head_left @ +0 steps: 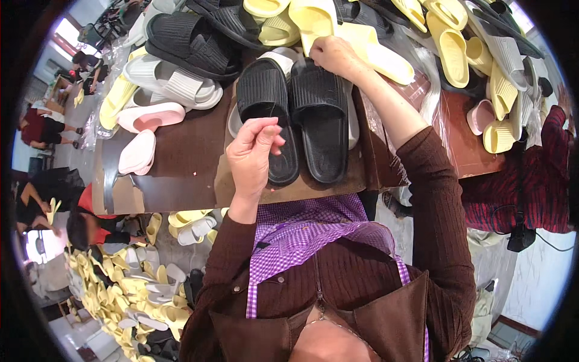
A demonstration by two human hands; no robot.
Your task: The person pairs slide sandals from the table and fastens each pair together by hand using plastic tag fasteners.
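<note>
In front of me a pair of black ribbed slippers lies side by side, toes pointing away: the left slipper [263, 90] and the right slipper [318, 93]. White or grey slippers show partly beneath them. My left hand [254, 151] is raised over the left slipper's heel, thumb and fingers pinched together; whatever they hold is too fine to make out. At the toe of the right slipper, my right hand [338, 57] has its fingers curled down and closed on the toe edge, with its fingertips partly hidden. A yellow slipper [313, 24] lies just beyond that hand.
Heaped slippers, including a black pair [190, 45], a grey slipper [187, 84] and pink slippers [137, 154], crowd the brown table [169, 187]. White strands [431, 90] hang at the right. Many yellow slippers [114, 289] cover the floor. Other people [518, 175] are nearby.
</note>
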